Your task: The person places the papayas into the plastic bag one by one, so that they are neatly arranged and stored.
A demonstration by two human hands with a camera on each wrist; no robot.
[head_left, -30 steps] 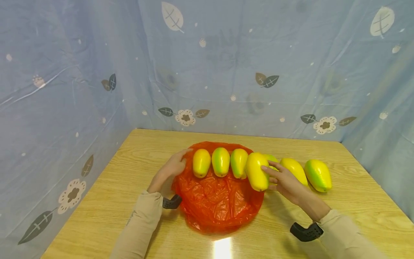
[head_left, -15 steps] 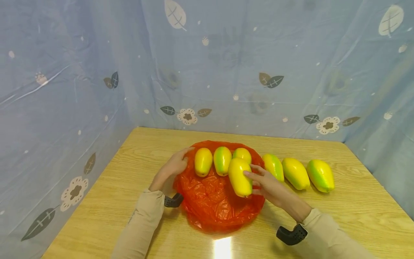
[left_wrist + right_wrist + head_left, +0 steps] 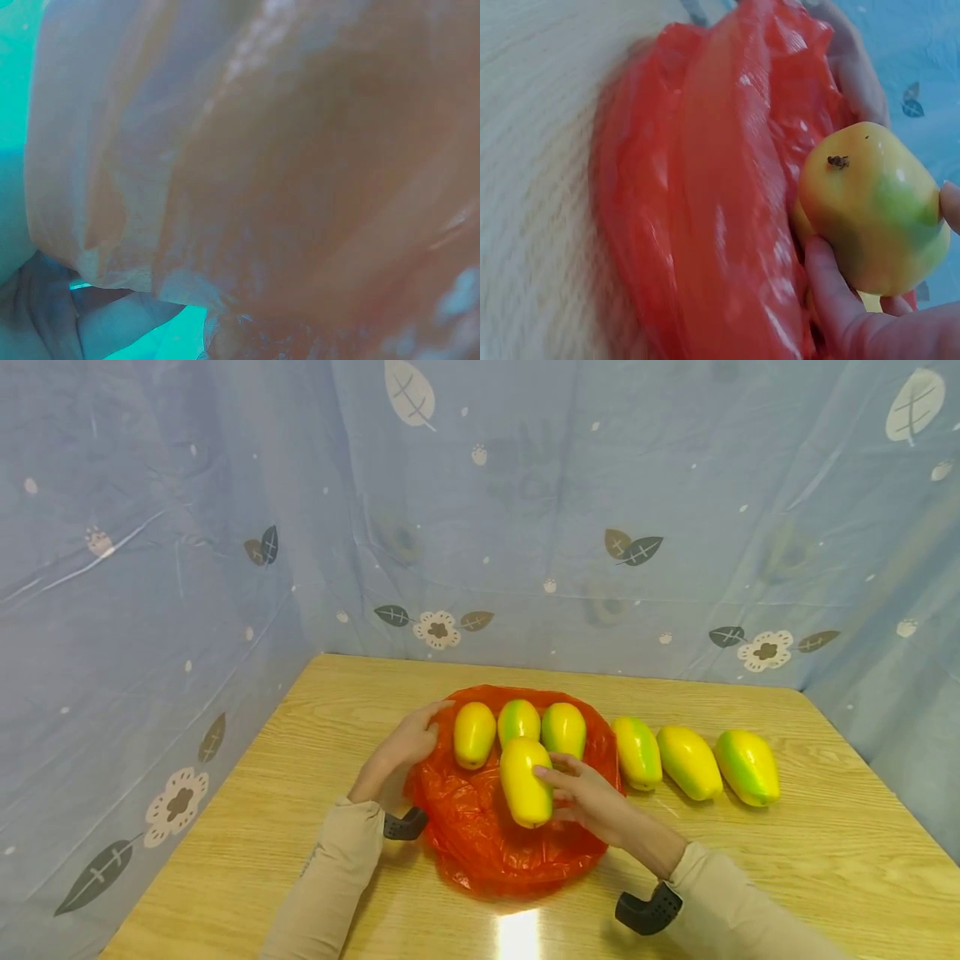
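Observation:
My right hand grips a yellow-green papaya between thumb and fingers, above the red plastic bag. In the right wrist view the held papaya shows its dark stem end, with thumb and fingers on opposite sides. Three more papayas lie side by side in the back of the bag, the leftmost papaya nearest my left hand. That hand holds the bag's left rim, its fingertips partly hidden by plastic. In the left wrist view the bag's film fills most of the picture.
On the wooden table, right of the bag, three papayas lie in a row; the middle papaya tilts sideways. A blue patterned curtain stands behind the table and along both sides.
My right hand has carried its papaya leftwards, from the bag's right edge to over its middle. The left hand stays at the rim.

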